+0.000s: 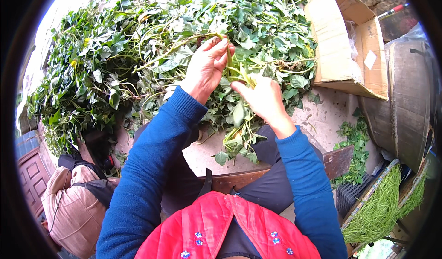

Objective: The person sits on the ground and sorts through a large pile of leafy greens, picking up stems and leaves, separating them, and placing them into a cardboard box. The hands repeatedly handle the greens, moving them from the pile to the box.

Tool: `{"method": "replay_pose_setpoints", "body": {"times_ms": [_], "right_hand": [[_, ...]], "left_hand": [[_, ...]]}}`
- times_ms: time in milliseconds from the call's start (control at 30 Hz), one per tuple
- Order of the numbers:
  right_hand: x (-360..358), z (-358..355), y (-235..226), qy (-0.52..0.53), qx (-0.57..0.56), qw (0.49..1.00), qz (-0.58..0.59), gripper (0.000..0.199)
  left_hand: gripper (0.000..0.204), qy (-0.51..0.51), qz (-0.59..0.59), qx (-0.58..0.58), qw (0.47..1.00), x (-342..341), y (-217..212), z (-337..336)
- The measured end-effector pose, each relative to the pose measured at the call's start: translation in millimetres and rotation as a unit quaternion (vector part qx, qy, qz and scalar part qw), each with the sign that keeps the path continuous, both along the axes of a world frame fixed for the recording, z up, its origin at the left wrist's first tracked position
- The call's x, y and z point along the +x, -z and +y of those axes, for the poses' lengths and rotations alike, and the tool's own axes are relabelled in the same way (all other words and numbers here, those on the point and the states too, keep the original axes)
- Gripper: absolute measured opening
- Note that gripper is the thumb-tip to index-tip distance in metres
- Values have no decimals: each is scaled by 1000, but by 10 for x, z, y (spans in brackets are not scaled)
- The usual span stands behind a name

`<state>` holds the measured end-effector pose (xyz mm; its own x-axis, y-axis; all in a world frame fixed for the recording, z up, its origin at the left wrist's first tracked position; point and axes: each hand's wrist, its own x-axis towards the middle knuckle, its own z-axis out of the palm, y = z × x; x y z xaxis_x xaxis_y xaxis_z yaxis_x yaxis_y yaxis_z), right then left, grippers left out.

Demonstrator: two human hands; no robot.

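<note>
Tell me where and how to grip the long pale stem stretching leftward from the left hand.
Probably pinch the long pale stem mid-length, from above and crosswise: it is thin, slants toward the lower left of the view, and shows a bare stretch uncovered above the leaf pile, while its upper end is at the left hand.

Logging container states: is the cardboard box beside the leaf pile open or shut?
Open; the cardboard box has its inside in view.

Leaf pile (115, 42) is blocking forward travel. Vine stem (229, 62) is bridging left hand (208, 68) and right hand (264, 100). Cardboard box (328, 38) is walling off far right; floor (329, 116) below it is offering a lane. Person (76, 210) is crowding left sleeve (142, 180).
</note>
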<state>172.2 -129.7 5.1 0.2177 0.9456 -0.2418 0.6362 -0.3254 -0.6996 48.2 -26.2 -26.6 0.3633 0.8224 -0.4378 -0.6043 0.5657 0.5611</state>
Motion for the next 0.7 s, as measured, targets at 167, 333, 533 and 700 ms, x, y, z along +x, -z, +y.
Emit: {"method": "replay_pose_setpoints", "body": {"times_ms": [167, 333, 533, 700], "right_hand": [[-59, 8, 177, 14, 38, 999, 6, 30], [-55, 62, 197, 72, 32, 995, 53, 33], [-123, 24, 257, 54, 75, 995, 32, 37], [-46, 76, 187, 85, 4, 987, 137, 27]], "left_hand": [[25, 23, -3, -22, 999, 4, 33, -12], [29, 100, 14, 25, 995, -35, 120, -31], [31, 96, -80, 9, 992, 0, -24, -50], [25, 141, 30, 69, 987, -50, -9, -12]]}}
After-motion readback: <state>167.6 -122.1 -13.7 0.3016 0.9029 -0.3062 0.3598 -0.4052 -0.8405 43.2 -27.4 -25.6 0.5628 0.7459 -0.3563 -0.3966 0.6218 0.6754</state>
